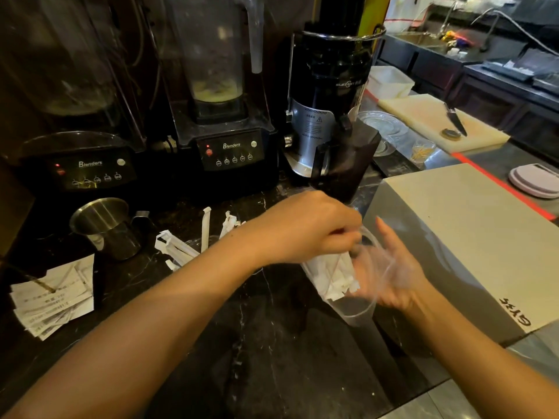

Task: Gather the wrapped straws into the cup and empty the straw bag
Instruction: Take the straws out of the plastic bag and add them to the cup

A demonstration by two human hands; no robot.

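The right hand [393,273] cradles a clear plastic cup [357,300] tilted on its side over the black marble counter [272,343], fingers spread loosely around the wall of it, palm showing through the plastic. The left hand [305,228] reaches across from the other side with its fingers pinched shut at the cup's mouth, on the tops of a bundle of white wrapped straws [332,276] that sits inside the cup. More wrapped straws [178,247] lie scattered on the counter behind the left forearm, some standing out of what may be a clear bag, though I cannot make it out. Just beside them to the left stands a steel pitcher [106,228], and nearer the edge a loose stack of printed receipts [54,297]. Along the back sit two Blenders machines [233,146] and a black juicer [326,95]. To the right lies a grey board [472,237], and further off a cutting board [438,122] with a knife [455,120] on it.
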